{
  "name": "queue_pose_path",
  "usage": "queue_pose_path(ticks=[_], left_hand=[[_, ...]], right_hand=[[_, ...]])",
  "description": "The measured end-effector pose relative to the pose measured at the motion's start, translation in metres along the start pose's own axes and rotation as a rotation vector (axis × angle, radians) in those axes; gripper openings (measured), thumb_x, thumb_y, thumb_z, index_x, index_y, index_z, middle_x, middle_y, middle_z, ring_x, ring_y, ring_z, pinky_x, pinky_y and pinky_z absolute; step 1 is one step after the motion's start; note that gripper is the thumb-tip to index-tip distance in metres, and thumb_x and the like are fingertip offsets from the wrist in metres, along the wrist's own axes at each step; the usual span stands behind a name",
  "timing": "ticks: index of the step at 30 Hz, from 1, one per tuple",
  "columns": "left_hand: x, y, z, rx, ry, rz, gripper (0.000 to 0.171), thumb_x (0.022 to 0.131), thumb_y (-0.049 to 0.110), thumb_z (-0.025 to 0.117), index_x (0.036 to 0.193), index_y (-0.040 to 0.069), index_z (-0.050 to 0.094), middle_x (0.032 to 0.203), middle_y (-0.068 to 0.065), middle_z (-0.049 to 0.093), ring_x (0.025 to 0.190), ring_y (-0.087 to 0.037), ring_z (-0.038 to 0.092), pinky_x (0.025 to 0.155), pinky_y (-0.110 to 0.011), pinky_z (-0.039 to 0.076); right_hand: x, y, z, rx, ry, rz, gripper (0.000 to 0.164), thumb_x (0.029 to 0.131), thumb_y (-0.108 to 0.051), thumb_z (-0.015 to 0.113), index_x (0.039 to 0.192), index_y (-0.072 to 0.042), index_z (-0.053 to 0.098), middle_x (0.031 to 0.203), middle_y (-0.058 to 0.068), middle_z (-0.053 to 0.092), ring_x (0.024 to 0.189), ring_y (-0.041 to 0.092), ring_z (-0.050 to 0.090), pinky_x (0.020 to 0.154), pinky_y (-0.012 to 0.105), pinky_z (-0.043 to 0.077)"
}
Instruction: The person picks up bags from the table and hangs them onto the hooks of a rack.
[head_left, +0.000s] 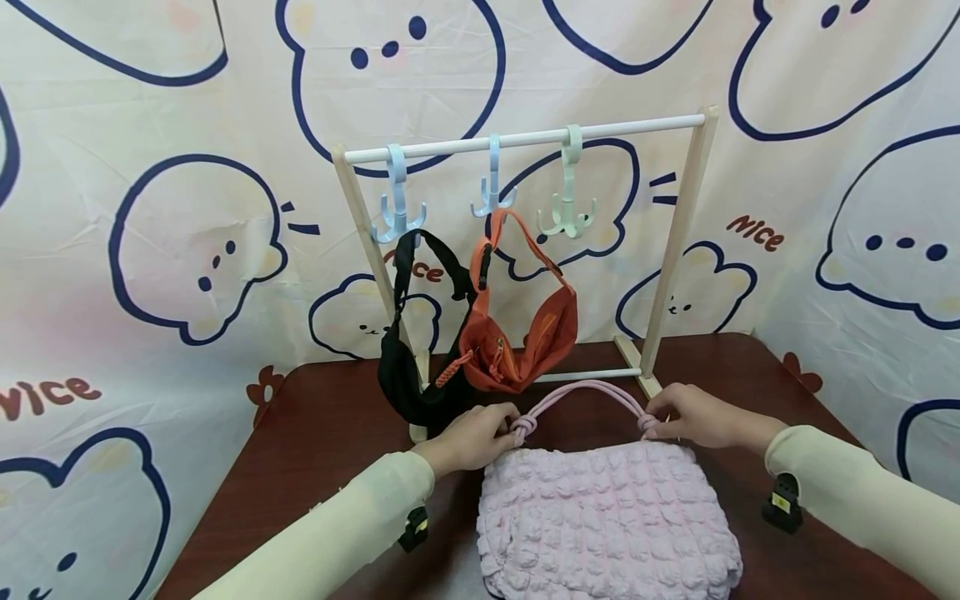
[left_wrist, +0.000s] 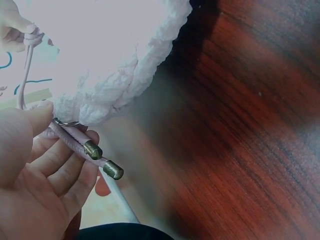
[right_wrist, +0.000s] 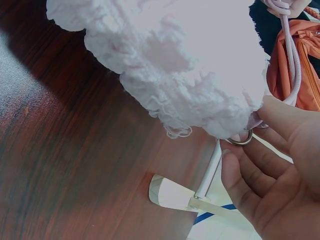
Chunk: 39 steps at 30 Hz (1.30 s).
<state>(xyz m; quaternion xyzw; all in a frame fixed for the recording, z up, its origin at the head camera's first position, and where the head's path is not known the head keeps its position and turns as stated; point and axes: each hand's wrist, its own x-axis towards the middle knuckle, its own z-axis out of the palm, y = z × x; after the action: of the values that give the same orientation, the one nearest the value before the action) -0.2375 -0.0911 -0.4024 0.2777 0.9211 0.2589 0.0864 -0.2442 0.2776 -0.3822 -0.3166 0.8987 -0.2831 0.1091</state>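
A pale pink puffy handbag fills the lower middle of the head view, its cord handle arching up between two knots. My left hand pinches the handle at the left knot; from the left wrist, two cord ends with brass-coloured metal tips stick out past the fingers. At the other end of the handle, my right hand pinches the cord by the bag's top corner. A metal ring shows beside the right fingertips in the right wrist view.
Behind the handbag stands a wooden rack with a white bar. A blue hook holds a black bag, another blue hook an orange bag. The green hook carries nothing. Below is a dark wooden table.
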Motion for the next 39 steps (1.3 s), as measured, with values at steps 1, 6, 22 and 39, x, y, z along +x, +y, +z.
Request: queue_pose_path(ticks=[1, 6, 22, 39], left_hand=[[0.000, 0.000, 0.000, -0.002, -0.001, 0.000, 0.023, 0.099, 0.023, 0.066, 0.120, 0.013, 0.064, 0.094, -0.001, 0.070, 0.068, -0.005, 0.057, 0.061, -0.023, 0.047], [0.000, -0.001, -0.001, -0.004, 0.002, 0.002, 0.023, 0.100, 0.024, 0.065, 0.120, 0.014, 0.064, 0.096, -0.001, 0.071, 0.069, -0.006, 0.057, 0.061, -0.023, 0.047], [-0.004, -0.001, 0.000, -0.022, 0.033, 0.023, 0.024, 0.100, 0.024, 0.064, 0.122, 0.014, 0.064, 0.097, -0.002, 0.071, 0.071, -0.005, 0.058, 0.063, -0.023, 0.048], [-0.007, 0.001, -0.004, -0.036, 0.043, 0.036, 0.025, 0.101, 0.025, 0.063, 0.123, 0.015, 0.064, 0.098, -0.002, 0.072, 0.071, -0.004, 0.058, 0.063, -0.022, 0.048]], right_hand=[[0.000, 0.000, 0.000, -0.004, 0.003, -0.002, 0.020, 0.094, -0.022, 0.072, 0.105, -0.006, 0.076, 0.089, -0.006, 0.071, 0.078, 0.002, 0.059, 0.069, 0.024, 0.052], [-0.001, 0.000, -0.002, -0.023, 0.016, 0.002, 0.019, 0.093, -0.023, 0.073, 0.105, -0.008, 0.076, 0.088, -0.008, 0.070, 0.078, 0.001, 0.058, 0.068, 0.025, 0.052], [-0.006, -0.003, -0.004, -0.008, 0.049, 0.007, 0.019, 0.093, -0.023, 0.073, 0.106, -0.010, 0.077, 0.088, -0.006, 0.070, 0.076, 0.002, 0.057, 0.066, 0.023, 0.050], [-0.011, -0.006, -0.006, -0.003, 0.076, 0.019, 0.018, 0.092, -0.025, 0.074, 0.107, -0.016, 0.078, 0.091, -0.006, 0.072, 0.075, 0.002, 0.058, 0.064, 0.022, 0.051]])
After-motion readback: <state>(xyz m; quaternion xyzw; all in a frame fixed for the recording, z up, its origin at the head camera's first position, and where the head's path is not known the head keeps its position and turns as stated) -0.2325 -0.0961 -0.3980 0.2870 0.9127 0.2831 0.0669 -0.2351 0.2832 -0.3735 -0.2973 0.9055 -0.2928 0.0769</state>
